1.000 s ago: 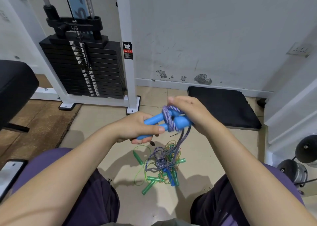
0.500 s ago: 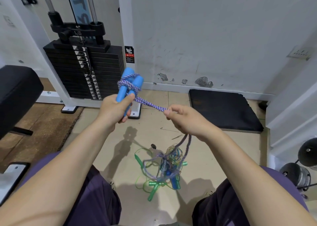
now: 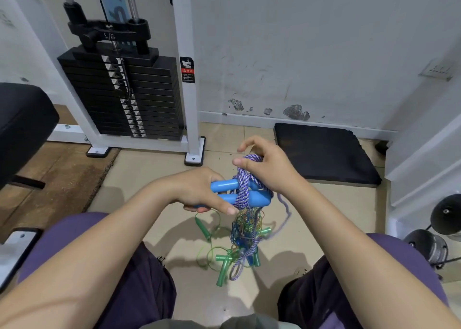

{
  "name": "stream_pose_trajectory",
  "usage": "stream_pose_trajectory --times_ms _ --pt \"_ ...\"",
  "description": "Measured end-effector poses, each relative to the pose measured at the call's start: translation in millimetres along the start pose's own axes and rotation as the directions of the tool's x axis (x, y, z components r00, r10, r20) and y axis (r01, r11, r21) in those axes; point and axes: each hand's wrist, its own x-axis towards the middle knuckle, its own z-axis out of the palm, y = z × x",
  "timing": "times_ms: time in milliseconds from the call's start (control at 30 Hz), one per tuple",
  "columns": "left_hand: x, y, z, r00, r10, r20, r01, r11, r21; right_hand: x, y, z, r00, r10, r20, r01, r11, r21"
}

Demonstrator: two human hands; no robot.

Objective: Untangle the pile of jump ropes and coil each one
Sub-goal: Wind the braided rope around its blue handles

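Gym: cable machine weight stack (image 3: 122, 96), padded bench (image 3: 22, 126), floor mat (image 3: 324, 151).

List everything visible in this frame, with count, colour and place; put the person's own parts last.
blue handles: two, light blue, side by side in the left hand
purple rope: one, purple-white braid, wound round the blue handles, tail hanging to the floor
tangled pile: one, green, blue and thin multicoloured cords, on the floor between the knees
green handles: several, green, in and beside the pile
weight stack: one, black, back left in a white frame
black mat: one, by the wall, right
padded seat: one, black, far left
dumbbell: grey-black, far right
left hand: grips the handles
right hand: pinches the rope above the handles
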Motion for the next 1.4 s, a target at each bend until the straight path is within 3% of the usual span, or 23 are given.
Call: stream_pose_trajectory --times_ms 233,367,467,567,667,867,967,1033,1067,1133,1200,1300,1400 --pt "-1.7 0.1 -2.7 0.996 0.052 -0.071 -0.056 0.996 -0.066 3.0 1.1 -3.2 0.991 0.114 0.069 -0.129 0.955 0.268" --pt "-4.3 0.1 -7.1 0.985 0.117 -0.128 -0.148 0.953 -0.263 5.4 0.2 -4.9 0.952 0.269 0.148 -0.306 0.802 0.513" --pt "-2.9 2.8 -9.2 0.964 0.126 -0.235 -0.221 0.871 -0.438 4.7 0.7 -3.1 0.950 0.201 0.240 -0.309 0.725 0.615" --pt "-1.0 6.3 -14.4 0.919 0.107 -0.379 -0.329 0.738 -0.589 0.0 1.7 0.2 0.941 0.133 0.310 -0.299 0.754 0.585" --pt "-0.9 4.9 -23.8 0.846 0.049 -0.530 -0.435 0.639 -0.635 -2.2 -0.5 1.7 0.939 0.197 0.281 -0.314 0.822 0.475" --pt "2.1 -9.5 -36.9 0.696 -0.102 -0.710 -0.377 0.790 -0.483 -9.5 -11.7 7.9 0.940 0.144 0.309 -0.202 0.966 0.164" --pt "2.4 -12.2 -42.6 0.667 -0.121 -0.736 -0.285 0.871 -0.401 -9.3 -17.8 -1.9 0.959 0.099 0.267 -0.122 0.990 0.071" --pt "2.9 -12.2 -39.7 0.706 -0.108 -0.700 -0.140 0.947 -0.288 -9.1 -18.2 -9.6 0.975 0.047 0.219 -0.062 0.996 0.061" --pt "3.5 -12.3 -34.5 0.762 -0.091 -0.641 -0.057 0.977 -0.207 -8.4 -17.5 -12.2 0.982 0.021 0.188 -0.033 0.998 0.059" --pt "4.4 -12.0 -20.7 0.894 -0.086 -0.440 0.062 0.996 -0.070 -6.7 -15.2 -14.9 0.992 -0.018 0.128 0.015 1.000 0.024" --pt "4.4 -8.9 -9.5 0.974 -0.080 -0.213 0.080 0.997 -0.006 -3.9 -11.6 -16.4 0.996 -0.041 0.078 0.044 0.998 -0.038" --pt "1.5 -2.8 -6.3 0.998 -0.048 -0.048 0.048 0.999 -0.002 -0.3 -4.8 -15.8 1.000 -0.027 0.003 0.027 0.999 -0.027" --pt "-0.8 0.2 -8.0 0.996 -0.063 -0.062 0.066 0.997 0.035 1.4 0.0 -11.0 1.000 0.010 -0.026 -0.010 1.000 0.005"
